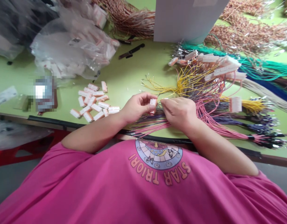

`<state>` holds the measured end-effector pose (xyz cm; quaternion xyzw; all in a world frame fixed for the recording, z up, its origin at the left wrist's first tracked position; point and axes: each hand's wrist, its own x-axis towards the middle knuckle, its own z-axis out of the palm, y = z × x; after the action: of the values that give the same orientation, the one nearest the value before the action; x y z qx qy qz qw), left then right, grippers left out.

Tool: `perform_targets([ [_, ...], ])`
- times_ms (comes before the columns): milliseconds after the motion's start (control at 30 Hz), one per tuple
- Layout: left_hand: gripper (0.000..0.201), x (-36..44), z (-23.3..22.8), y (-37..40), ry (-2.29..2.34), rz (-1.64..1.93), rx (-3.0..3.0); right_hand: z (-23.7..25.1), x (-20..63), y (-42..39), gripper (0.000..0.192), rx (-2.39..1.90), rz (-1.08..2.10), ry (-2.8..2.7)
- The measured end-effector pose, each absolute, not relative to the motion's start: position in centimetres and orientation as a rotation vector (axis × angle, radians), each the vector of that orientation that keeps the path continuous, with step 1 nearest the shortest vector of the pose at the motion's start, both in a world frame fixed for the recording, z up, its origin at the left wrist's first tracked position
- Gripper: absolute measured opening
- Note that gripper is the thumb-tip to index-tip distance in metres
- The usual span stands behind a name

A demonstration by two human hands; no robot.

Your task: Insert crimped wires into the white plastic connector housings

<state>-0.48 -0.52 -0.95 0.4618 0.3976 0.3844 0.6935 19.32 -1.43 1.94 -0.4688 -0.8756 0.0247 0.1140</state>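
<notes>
Surface: flat pale green worktable (131, 77), black-edged along its near side. Small white plastic connector housing (153, 102), blocky, pinched in left hand (136, 107) fingertips. Right hand (179, 112), just beside it, fingers closed, apparently on a thin wire. Pink and purple wire bundles (218, 121) under both hands; loose white connector housings (94, 104) left of the grip.

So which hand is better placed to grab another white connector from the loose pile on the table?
Probably the left hand: the loose pile of white connectors lies just to its outer side. It already pinches one connector, though. The right hand sits over the pink wires, farther away.
</notes>
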Motion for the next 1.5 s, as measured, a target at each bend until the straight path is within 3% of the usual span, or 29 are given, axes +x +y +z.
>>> perform_targets([
  [967, 0.044, -0.4, -0.9, -0.7, 0.923, 0.807, 1.054, 1.3, 18.8, -1.4, 0.031, -1.386, 0.312, -2.538],
  [1267, 0.045, -0.2, -0.5, -0.5, 0.897, 0.858, 1.055, 1.4, 19.2, -0.8, 0.027, -1.361, 0.745, -2.173],
  [1500, 0.045, -0.1, -0.8, -0.5, 0.840, 0.861, 1.000, 0.9, 18.9, -0.7, 0.028, -1.400, 0.673, -2.228],
])
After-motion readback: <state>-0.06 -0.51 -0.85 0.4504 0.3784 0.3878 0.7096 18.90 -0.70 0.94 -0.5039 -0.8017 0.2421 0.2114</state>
